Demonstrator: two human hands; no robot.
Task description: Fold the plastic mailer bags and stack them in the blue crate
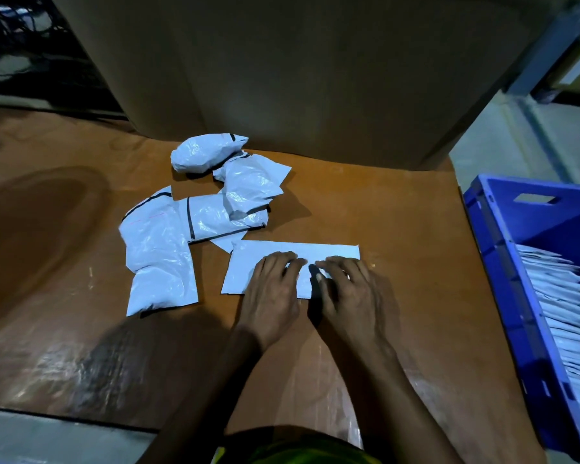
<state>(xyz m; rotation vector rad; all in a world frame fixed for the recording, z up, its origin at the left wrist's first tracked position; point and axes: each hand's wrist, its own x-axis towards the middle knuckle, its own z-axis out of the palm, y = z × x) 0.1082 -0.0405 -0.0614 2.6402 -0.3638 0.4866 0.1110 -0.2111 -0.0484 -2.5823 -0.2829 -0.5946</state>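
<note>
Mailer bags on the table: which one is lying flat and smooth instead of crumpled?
The mailer bag under both hands, the left hand and the right hand. It is a neat rectangle; the loose bags behind it are wrinkled and bunched.

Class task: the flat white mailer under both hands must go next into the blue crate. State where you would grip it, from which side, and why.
Probably grip the flat mailer by its short right end, coming from the right. That end lies bare beyond the right hand, is straight, and faces the blue crate. The left hand covers the middle, and crumpled bags crowd its left side.
</note>
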